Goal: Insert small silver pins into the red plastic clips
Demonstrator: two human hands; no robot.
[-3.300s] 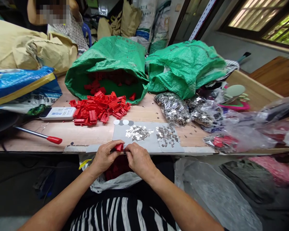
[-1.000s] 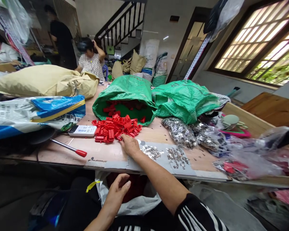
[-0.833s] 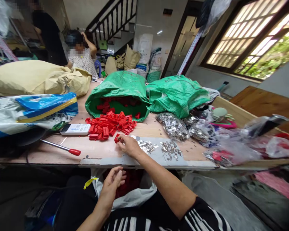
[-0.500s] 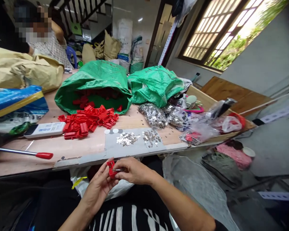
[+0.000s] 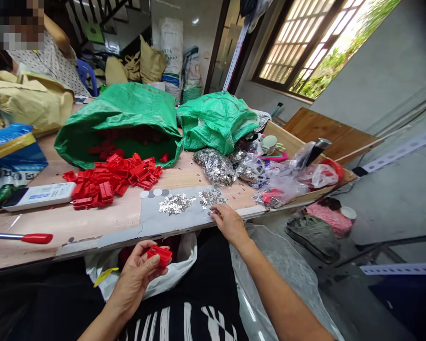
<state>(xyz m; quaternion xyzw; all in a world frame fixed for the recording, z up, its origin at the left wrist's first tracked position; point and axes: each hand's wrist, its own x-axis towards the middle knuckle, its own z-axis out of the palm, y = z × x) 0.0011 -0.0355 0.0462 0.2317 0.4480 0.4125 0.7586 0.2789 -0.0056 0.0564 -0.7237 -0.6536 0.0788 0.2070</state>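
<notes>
I'm gripping a red casing (image 5: 161, 257) in my left hand (image 5: 137, 270), on my side of the grey mat (image 5: 151, 219), clear of its edge. At the mat's right end I'm holding my right hand (image 5: 231, 225) beside the small metal pieces (image 5: 209, 196), thumb and fingertips close together; whether they're pinching one, I can't tell. Working well here, I judge, means steadying the casing without squeezing its walls, and separating one piece cleanly from its neighbours.

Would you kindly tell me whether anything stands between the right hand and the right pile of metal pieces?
Nothing visible does: the right hand is at the near edge of that pile of metal pieces, with no object between; contact is unclear.
</notes>
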